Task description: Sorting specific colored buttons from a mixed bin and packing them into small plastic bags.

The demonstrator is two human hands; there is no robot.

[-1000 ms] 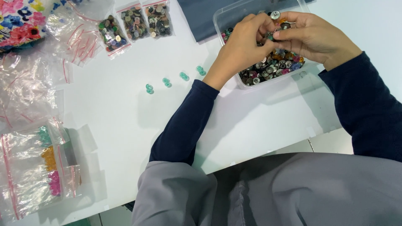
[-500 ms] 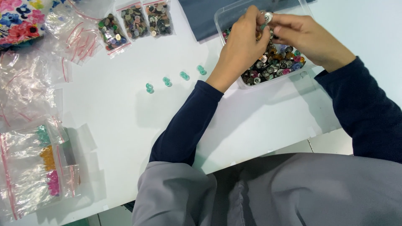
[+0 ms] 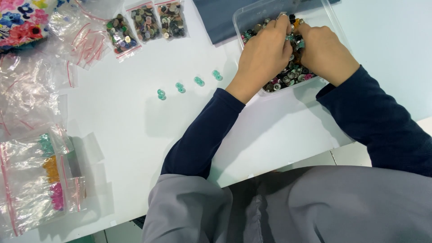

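Observation:
A clear plastic box (image 3: 246,18) of mixed small buttons and snap pieces stands at the table's far right. Both my hands are inside it, fingers curled down among the pieces. My left hand (image 3: 264,55) and my right hand (image 3: 323,51) meet at the fingertips, pinching a small teal piece (image 3: 299,44) that is mostly hidden between them. Several teal pieces (image 3: 199,81) lie in a slanted row on the white table (image 3: 135,135), left of my left forearm.
Three small zip bags of mixed buttons (image 3: 146,21) lie at the far edge beside a dark grey cloth (image 3: 216,22). Empty clear bags (image 3: 27,94) cover the left side. A bag with teal, yellow and pink pieces (image 3: 50,175) lies near the front left. Flowered fabric (image 3: 20,22) fills the top-left corner.
My hands, raised above the box with a piece between the fingertips half a second ago, have dropped down into the pieces. The teal row on the table is unchanged.

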